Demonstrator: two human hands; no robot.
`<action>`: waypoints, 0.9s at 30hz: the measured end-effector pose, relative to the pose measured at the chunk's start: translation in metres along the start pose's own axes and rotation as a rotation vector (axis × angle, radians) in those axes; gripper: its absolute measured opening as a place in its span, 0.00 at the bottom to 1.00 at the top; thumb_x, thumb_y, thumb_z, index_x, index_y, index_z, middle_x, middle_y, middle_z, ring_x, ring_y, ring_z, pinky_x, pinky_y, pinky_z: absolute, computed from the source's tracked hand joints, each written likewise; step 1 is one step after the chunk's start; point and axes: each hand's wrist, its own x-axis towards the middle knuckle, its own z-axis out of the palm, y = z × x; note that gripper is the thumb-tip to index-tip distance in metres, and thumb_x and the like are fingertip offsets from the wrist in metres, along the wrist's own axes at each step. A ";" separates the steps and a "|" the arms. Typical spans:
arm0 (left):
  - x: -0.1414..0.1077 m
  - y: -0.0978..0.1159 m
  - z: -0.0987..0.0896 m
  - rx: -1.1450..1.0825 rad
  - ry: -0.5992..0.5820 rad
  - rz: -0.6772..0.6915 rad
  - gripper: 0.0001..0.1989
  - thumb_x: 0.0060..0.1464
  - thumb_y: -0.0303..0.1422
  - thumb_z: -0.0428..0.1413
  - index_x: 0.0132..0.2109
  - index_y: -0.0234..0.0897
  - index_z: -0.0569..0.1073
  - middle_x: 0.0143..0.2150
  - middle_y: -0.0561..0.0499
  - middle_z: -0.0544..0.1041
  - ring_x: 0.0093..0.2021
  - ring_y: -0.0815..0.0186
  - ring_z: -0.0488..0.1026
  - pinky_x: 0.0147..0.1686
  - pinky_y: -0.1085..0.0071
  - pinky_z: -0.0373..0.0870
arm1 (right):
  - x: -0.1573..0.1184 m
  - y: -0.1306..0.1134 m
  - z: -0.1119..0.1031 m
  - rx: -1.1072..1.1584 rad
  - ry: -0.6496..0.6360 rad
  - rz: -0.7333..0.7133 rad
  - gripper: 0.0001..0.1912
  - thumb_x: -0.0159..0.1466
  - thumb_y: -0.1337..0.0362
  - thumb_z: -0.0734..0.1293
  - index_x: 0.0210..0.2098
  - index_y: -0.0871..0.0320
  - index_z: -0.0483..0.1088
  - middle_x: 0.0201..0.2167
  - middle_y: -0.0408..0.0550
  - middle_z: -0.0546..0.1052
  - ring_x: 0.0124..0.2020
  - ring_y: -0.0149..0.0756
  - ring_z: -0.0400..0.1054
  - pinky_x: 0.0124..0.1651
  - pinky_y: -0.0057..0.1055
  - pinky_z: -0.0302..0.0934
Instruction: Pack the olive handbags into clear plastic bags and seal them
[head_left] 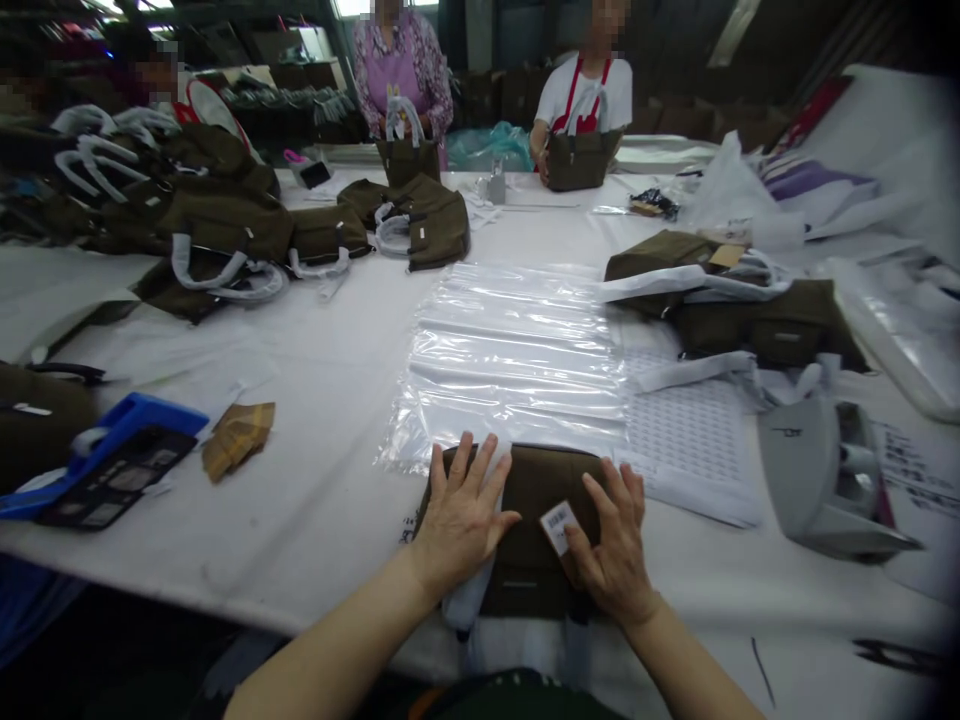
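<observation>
At far left, the blue plastic tray (127, 420) and folded kraft card (237, 440) sit well away from you. Your left hand (459, 520) lies open and flat on the olive fabric handbag (536, 490), which butts against the clear plastic bags (517, 350), while your right hand (613, 550), fingers spread and gripping nothing, presses beside the white barcode tag (559, 527); pressing unevenly could crease the tag or skid the handbag onto the slick plastic. At right, a careless elbow could catch the printed label sheet (682, 430) or grey plastic housing (802, 480).

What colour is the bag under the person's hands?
The fabric handbag is dark olive-brown; it shows best in the head view.
</observation>
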 end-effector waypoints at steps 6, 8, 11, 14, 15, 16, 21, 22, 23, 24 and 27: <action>0.030 0.029 -0.005 -0.235 0.007 0.075 0.15 0.53 0.38 0.57 0.48 0.45 0.72 0.48 0.49 0.73 0.54 0.58 0.64 0.61 0.48 0.41 | -0.036 0.012 -0.006 -0.023 -0.001 0.099 0.17 0.62 0.62 0.61 0.51 0.52 0.62 0.62 0.50 0.51 0.62 0.56 0.43 0.60 0.59 0.44; 0.041 0.031 0.003 -0.264 -0.033 0.020 0.17 0.48 0.40 0.61 0.47 0.45 0.73 0.46 0.49 0.73 0.51 0.57 0.65 0.59 0.47 0.44 | -0.040 0.015 -0.005 0.003 0.003 0.099 0.13 0.62 0.63 0.61 0.47 0.52 0.64 0.61 0.50 0.53 0.62 0.54 0.45 0.59 0.57 0.47; 0.052 0.030 0.014 -0.264 -0.045 -0.009 0.13 0.47 0.40 0.62 0.42 0.48 0.76 0.42 0.51 0.74 0.47 0.59 0.66 0.56 0.49 0.48 | -0.042 0.017 -0.007 0.034 0.005 0.097 0.13 0.63 0.65 0.60 0.47 0.53 0.63 0.60 0.51 0.54 0.61 0.52 0.47 0.58 0.55 0.50; 0.055 0.030 0.021 -0.262 -0.019 0.017 0.05 0.52 0.39 0.58 0.35 0.48 0.77 0.37 0.53 0.75 0.43 0.61 0.67 0.50 0.52 0.53 | -0.042 0.017 -0.009 0.068 -0.015 0.037 0.17 0.61 0.62 0.62 0.50 0.55 0.61 0.60 0.54 0.53 0.61 0.54 0.46 0.57 0.57 0.50; 0.055 0.031 0.024 -0.260 -0.005 0.037 0.05 0.54 0.38 0.56 0.34 0.47 0.77 0.36 0.53 0.75 0.42 0.62 0.67 0.50 0.53 0.53 | -0.042 0.017 -0.010 0.070 -0.031 0.008 0.19 0.60 0.61 0.63 0.51 0.55 0.61 0.61 0.55 0.52 0.61 0.55 0.46 0.57 0.58 0.50; 0.055 0.033 0.025 -0.258 0.010 0.054 0.07 0.56 0.36 0.54 0.33 0.46 0.77 0.36 0.53 0.75 0.42 0.63 0.67 0.50 0.54 0.53 | -0.043 0.016 -0.011 0.065 -0.047 -0.020 0.20 0.59 0.61 0.64 0.51 0.55 0.62 0.61 0.54 0.52 0.61 0.56 0.46 0.57 0.58 0.50; 0.060 0.036 0.013 -0.316 0.082 -0.082 0.05 0.56 0.32 0.53 0.33 0.40 0.73 0.37 0.51 0.73 0.47 0.62 0.66 0.55 0.56 0.51 | -0.041 0.011 -0.010 -0.026 -0.064 -0.032 0.21 0.60 0.64 0.63 0.53 0.51 0.63 0.63 0.50 0.49 0.61 0.55 0.46 0.59 0.56 0.48; 0.060 0.034 0.003 -0.348 0.139 -0.157 0.06 0.56 0.32 0.53 0.33 0.39 0.72 0.38 0.50 0.73 0.48 0.61 0.65 0.55 0.57 0.52 | -0.039 0.009 -0.009 -0.046 -0.055 -0.009 0.21 0.61 0.65 0.63 0.53 0.50 0.62 0.64 0.50 0.48 0.61 0.55 0.45 0.59 0.57 0.47; 0.058 0.030 -0.008 -0.376 0.213 -0.227 0.07 0.57 0.33 0.51 0.33 0.39 0.71 0.39 0.50 0.72 0.50 0.61 0.64 0.56 0.58 0.53 | -0.035 0.006 -0.007 -0.064 -0.042 0.017 0.21 0.61 0.66 0.62 0.54 0.49 0.62 0.64 0.49 0.48 0.62 0.55 0.45 0.59 0.57 0.46; 0.054 0.024 -0.022 -0.392 0.294 -0.285 0.07 0.58 0.34 0.50 0.33 0.39 0.70 0.39 0.50 0.71 0.51 0.61 0.64 0.56 0.59 0.54 | -0.030 0.003 -0.005 -0.079 -0.025 0.048 0.21 0.62 0.67 0.60 0.55 0.49 0.61 0.64 0.49 0.48 0.62 0.55 0.44 0.59 0.58 0.45; 0.018 -0.001 -0.063 -0.316 0.430 -0.384 0.10 0.59 0.36 0.46 0.33 0.39 0.68 0.40 0.49 0.70 0.50 0.61 0.65 0.54 0.63 0.59 | -0.016 -0.005 0.002 -0.090 0.019 0.148 0.21 0.64 0.66 0.58 0.56 0.49 0.59 0.63 0.51 0.50 0.62 0.55 0.43 0.59 0.60 0.44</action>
